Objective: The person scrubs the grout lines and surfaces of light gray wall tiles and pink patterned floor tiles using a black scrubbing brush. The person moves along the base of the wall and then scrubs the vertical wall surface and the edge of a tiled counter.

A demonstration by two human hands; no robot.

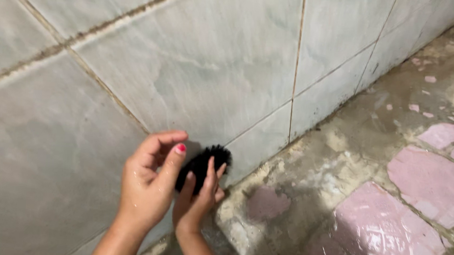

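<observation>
A black bristly brush (207,163) is pressed against the pale grey wall tiles (199,61) low down, near the floor. My right hand (196,200) grips it from below, fingers wrapped up its near side. Just left of it is my left hand (148,183), wet, fingers curled, with the thumb touching the brush's left edge. Most of the brush is hidden behind the two hands.
The tiled wall has dirty grout lines (84,32) and meets the floor along a grimy seam (312,128). The floor (341,167) is wet, stained concrete set with irregular pink stone pieces (436,185) to the right.
</observation>
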